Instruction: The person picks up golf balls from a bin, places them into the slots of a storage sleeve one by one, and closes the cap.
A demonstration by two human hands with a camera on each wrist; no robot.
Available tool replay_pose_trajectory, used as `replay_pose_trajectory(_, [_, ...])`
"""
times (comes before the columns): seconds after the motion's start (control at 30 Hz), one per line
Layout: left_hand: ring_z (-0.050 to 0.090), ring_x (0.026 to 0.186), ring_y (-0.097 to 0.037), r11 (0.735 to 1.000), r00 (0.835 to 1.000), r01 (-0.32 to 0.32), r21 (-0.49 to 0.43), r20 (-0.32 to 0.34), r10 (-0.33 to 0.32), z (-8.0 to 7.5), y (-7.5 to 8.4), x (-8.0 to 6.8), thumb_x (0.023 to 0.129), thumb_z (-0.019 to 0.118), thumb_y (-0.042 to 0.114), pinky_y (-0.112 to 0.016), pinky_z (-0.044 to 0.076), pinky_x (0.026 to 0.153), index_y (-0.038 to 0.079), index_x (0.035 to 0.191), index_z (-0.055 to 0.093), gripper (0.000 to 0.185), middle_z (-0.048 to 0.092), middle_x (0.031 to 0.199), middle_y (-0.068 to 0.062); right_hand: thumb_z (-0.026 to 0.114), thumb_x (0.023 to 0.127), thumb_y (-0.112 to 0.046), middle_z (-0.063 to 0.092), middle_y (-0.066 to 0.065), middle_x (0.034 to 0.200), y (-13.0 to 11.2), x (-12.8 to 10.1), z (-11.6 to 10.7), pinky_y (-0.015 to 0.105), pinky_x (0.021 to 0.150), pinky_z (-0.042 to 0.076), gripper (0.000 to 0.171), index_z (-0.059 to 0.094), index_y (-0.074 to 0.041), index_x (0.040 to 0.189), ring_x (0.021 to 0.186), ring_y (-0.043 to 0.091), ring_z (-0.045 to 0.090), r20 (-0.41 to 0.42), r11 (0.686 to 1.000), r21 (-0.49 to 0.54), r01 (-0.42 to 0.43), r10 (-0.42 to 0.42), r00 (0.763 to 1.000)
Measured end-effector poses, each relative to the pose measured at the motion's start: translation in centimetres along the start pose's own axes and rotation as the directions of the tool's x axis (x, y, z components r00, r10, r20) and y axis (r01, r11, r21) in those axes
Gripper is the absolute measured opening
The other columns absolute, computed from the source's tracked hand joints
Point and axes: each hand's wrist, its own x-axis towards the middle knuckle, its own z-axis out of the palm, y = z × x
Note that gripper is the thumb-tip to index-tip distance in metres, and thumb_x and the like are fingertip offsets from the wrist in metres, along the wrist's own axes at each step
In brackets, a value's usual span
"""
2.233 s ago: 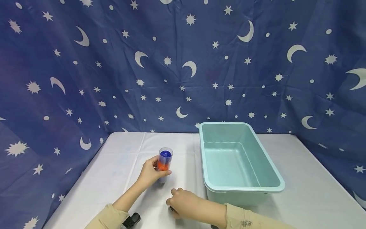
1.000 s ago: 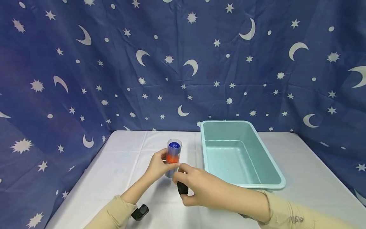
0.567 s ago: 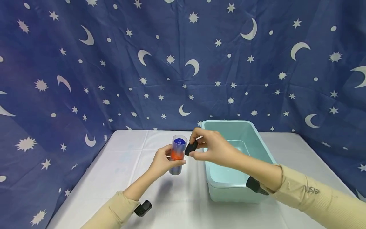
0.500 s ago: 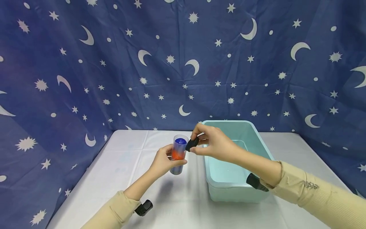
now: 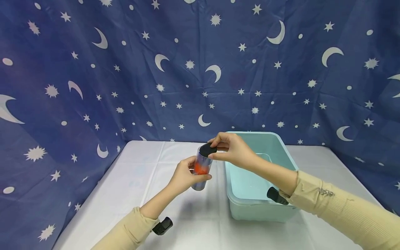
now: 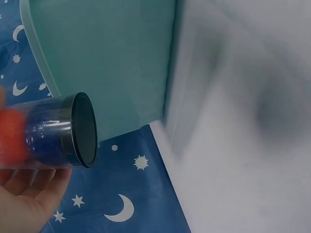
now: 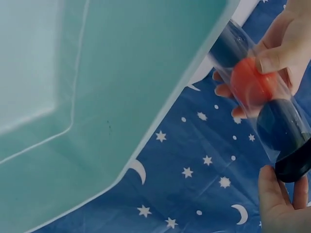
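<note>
Capping step in hand. The left hand [image 5: 184, 175] grips the clear plastic tube [image 5: 201, 170], holding orange and blue balls, lifted above the white table [image 5: 140, 173] beside the teal plastic tub [image 5: 282, 158]. The right hand [image 5: 232, 151] pinches the black round cap [image 5: 207, 150] onto its mouth. Next, judged: press the cap square and fully home.

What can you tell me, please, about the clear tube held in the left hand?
The clear tube is a see-through plastic cylinder, held off the white table and tilted a little, beside the teal tub. Inside sit an orange ball and a dark blue ball. The left hand grips its middle; the right hand holds a black cap on its top end. The other end is closed by a dark base.
</note>
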Motion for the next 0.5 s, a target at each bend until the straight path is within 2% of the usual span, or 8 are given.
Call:
replay_pose_trajectory(0.17, [0.065, 0.083, -0.016, 1.0, 1.0, -0.008, 0.0, -0.002, 0.008, -0.1, 0.3, 0.1, 0.068, 0.083, 0.015, -0.031, 0.052, 0.075, 0.007, 0.109, 0.065, 0.045, 0.07, 0.098, -0.007, 0.074, 0.077, 0.0, 0.064, 0.023, 0.113, 0.0, 0.1, -0.1, 0.035, 0.089, 0.052, 0.024, 0.054, 0.004, 0.089, 0.105, 0.032, 0.065, 0.039, 1.0, -0.017, 0.015, -0.014, 0.999])
replay_pose_trajectory(0.23, [0.065, 0.084, -0.016, 1.0, 1.0, -0.006, 0.01, 0.005, 0.005, -0.1, 0.3, 0.0, 0.068, 0.083, 0.015, -0.031, 0.052, 0.076, 0.009, 0.11, 0.065, 0.046, 0.07, 0.098, -0.006, 0.074, 0.077, -0.001, 0.064, 0.02, 0.109, -0.1, 0.2, -0.4, 0.034, 0.088, 0.053, 0.028, 0.056, 0.004, 0.098, 0.102, 0.03, 0.065, 0.089, 0.996, -0.075, 0.039, -0.032, 0.996])
replay_pose_trajectory(0.3, [0.064, 0.084, -0.016, 0.999, 1.0, -0.013, 0.029, 0.017, 0.013, -0.1, 0.3, -0.1, 0.068, 0.083, 0.015, -0.031, 0.051, 0.076, 0.009, 0.111, 0.065, 0.047, 0.07, 0.099, -0.006, 0.075, 0.077, -0.002, 0.062, 0.017, 0.104, -0.4, 0.3, -0.8, 0.034, 0.087, 0.054, 0.039, 0.057, 0.004, 0.112, 0.097, 0.027, 0.064, 0.159, 0.986, -0.151, 0.075, -0.051, 0.986])
replay_pose_trajectory(0.4, [0.063, 0.086, -0.016, 0.998, 0.999, -0.023, 0.052, 0.038, 0.021, -0.1, 0.3, -0.3, 0.068, 0.084, 0.016, -0.031, 0.051, 0.076, 0.008, 0.112, 0.064, 0.049, 0.069, 0.101, -0.005, 0.075, 0.078, -0.004, 0.059, 0.011, 0.101, -0.9, 0.5, -1.4, 0.034, 0.084, 0.055, 0.053, 0.055, 0.0, 0.126, 0.095, 0.022, 0.06, 0.288, 0.944, -0.283, 0.169, -0.084, 0.954])
replay_pose_trajectory(0.5, [0.063, 0.086, -0.017, 0.998, 0.999, -0.024, 0.057, 0.049, 0.021, -0.1, 0.2, -0.5, 0.068, 0.084, 0.017, -0.031, 0.052, 0.076, 0.008, 0.112, 0.064, 0.049, 0.069, 0.101, -0.005, 0.075, 0.078, -0.005, 0.057, 0.009, 0.103, -1.2, 0.7, -1.7, 0.032, 0.083, 0.055, 0.053, 0.056, -0.003, 0.128, 0.095, 0.019, 0.059, 0.387, 0.895, -0.368, 0.253, -0.101, 0.917])
